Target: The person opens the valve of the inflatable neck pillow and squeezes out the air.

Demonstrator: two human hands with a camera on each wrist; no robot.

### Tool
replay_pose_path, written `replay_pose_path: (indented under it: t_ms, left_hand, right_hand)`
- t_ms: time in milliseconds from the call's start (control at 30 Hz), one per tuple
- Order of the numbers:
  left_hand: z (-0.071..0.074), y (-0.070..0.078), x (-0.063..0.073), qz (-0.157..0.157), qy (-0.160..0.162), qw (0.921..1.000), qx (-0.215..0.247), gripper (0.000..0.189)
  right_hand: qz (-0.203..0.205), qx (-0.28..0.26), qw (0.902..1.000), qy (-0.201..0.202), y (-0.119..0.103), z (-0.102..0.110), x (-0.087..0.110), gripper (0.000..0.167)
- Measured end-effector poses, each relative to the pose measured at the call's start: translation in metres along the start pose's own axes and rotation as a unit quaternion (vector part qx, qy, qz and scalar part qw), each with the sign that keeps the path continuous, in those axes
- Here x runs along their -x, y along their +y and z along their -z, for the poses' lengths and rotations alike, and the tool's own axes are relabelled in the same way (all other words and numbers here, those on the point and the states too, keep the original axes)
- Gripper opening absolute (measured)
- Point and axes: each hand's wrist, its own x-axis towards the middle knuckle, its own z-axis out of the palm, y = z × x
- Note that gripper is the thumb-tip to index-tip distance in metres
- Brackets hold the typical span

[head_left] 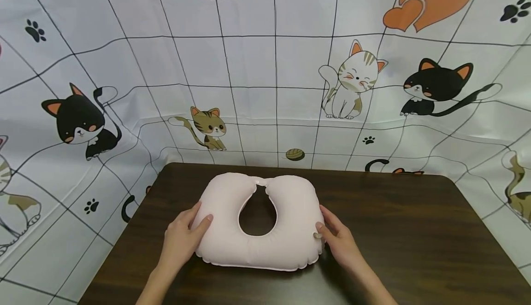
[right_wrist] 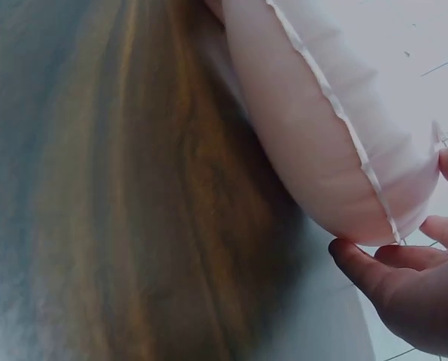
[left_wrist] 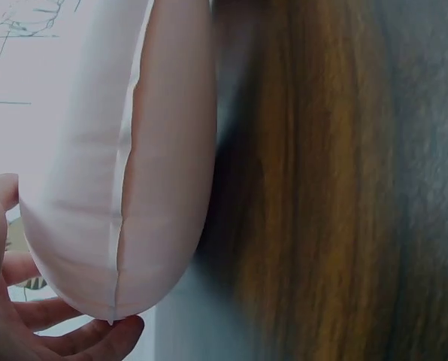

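A pale pink inflated neck pillow [head_left: 257, 251] lies on the dark wooden table, its narrow opening toward the back. My left hand [head_left: 181, 233] holds its left side, thumb on top and fingers at the outer edge. On the opposite side my right hand [head_left: 343, 242] grips the edge, thumb beside a small valve [head_left: 317, 235]. In the left wrist view, fingers [left_wrist: 47, 312] curve around the rounded side of the seamed pillow [left_wrist: 168, 165]. The right wrist view has the fingertips [right_wrist: 352, 259] against the pillow's end [right_wrist: 307, 143]. The underside is hidden.
The brown wood-grain table [head_left: 406, 231] spreads around the pillow, with its far edge close behind. A white curtain-like sheet [head_left: 249, 61] with grid lines and cartoon cats hangs behind and along both sides of the table.
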Motion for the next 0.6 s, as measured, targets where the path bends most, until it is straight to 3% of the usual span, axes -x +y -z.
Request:
replay_pose_path:
  t_ms: [300,600]
  left_hand:
    - [-0.013,0.013,0.006,-0.011,-0.011,0.9999,-0.005,0.061]
    - [-0.023,0.026,0.009,-0.046,-0.021,0.9987,0.0,0.06]
  right_hand:
    - [0.003,0.013,0.9996,0.025,0.002,0.018,0.01,0.052]
    - [-0.023,0.027,0.9984,0.045,0.007,0.04,0.023,0.051]
